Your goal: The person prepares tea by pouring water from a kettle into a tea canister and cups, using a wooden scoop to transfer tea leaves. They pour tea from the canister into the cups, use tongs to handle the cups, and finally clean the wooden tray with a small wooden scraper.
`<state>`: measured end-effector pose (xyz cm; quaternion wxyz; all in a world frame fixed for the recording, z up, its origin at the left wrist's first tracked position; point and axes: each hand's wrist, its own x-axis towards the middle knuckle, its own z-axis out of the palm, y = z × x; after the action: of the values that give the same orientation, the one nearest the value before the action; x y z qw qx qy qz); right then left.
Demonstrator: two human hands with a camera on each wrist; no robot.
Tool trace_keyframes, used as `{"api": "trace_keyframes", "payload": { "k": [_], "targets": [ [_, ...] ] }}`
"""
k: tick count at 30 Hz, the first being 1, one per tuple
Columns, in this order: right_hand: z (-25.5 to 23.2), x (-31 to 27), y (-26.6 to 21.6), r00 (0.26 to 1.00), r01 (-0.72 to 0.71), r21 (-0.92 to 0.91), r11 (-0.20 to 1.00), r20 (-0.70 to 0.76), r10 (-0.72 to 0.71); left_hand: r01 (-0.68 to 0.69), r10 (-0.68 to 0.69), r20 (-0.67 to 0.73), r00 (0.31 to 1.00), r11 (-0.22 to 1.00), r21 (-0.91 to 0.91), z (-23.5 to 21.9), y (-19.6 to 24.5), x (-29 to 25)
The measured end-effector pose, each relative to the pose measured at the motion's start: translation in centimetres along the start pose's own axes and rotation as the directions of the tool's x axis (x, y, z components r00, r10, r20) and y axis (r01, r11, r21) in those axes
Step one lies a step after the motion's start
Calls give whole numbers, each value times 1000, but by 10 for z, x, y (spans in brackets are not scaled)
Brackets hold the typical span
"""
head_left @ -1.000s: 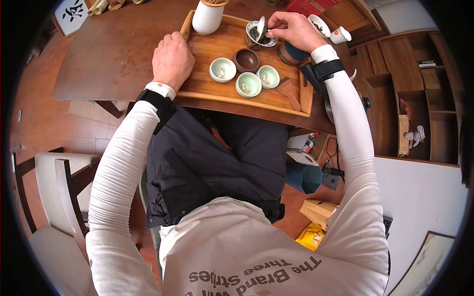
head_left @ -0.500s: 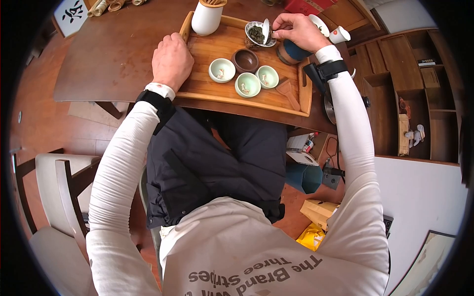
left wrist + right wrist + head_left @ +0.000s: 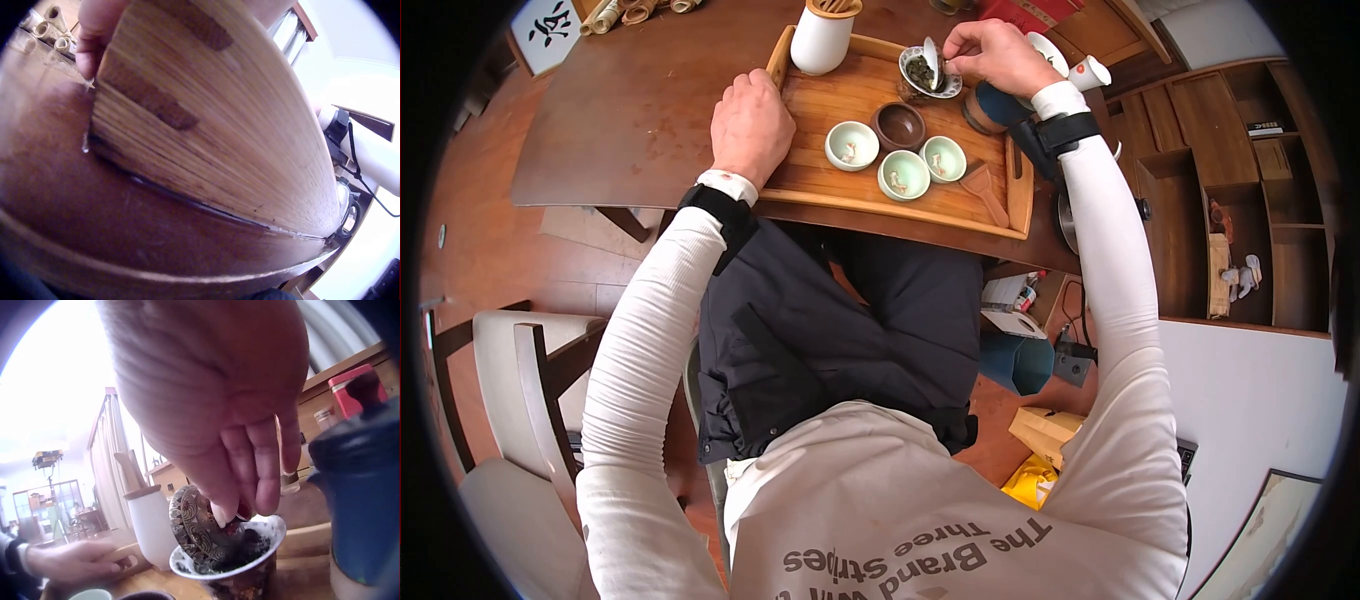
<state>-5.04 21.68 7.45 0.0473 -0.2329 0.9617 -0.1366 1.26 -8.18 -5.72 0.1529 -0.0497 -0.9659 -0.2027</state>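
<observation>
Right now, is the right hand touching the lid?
Touching. The right wrist view shows the right hand pinching the tilted lid between thumb and fingertips.

a gap is being left between white canister point(image 3: 820, 42) and bowl point(image 3: 276, 532), low passage across the tray point(image 3: 820, 104) is being blocked by 4 cups point(image 3: 899, 127), right hand point(image 3: 1006, 60) is being crowded by blue pot point(image 3: 362, 494)

My head feed gives me scrolls point(image 3: 606, 17) near the far left corner of the table point(image 3: 625, 130), a red box point(image 3: 1035, 12) near its far right. I see shelves point(image 3: 1240, 210) past the right edge; a chair point(image 3: 495, 360) off the near left corner.
</observation>
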Motion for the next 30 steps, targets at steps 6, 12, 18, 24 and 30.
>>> {"api": "trace_keyframes", "payload": {
  "k": [6,12,18,24,30],
  "targets": [
    [-7,1,0,1000,-8,160,987,-4,8,-42,41,-51,998,999,-21,11,-8,1],
    [5,2,-7,1000,-16,-21,1000,0,16,-5,5,-19,1000,1000,-8,4,-3,0],
    [-9,-3,1,1000,-13,97,995,4,13,0,0,2,1000,1000,-6,4,-2,1],
    [0,-2,-7,1000,-10,8,1000,2,10,12,-12,8,1000,1000,-11,3,-1,2],
    [-1,2,-6,998,-3,84,996,-65,8,-2,2,-3,1000,1000,-5,1,1,0]
  ]
}}
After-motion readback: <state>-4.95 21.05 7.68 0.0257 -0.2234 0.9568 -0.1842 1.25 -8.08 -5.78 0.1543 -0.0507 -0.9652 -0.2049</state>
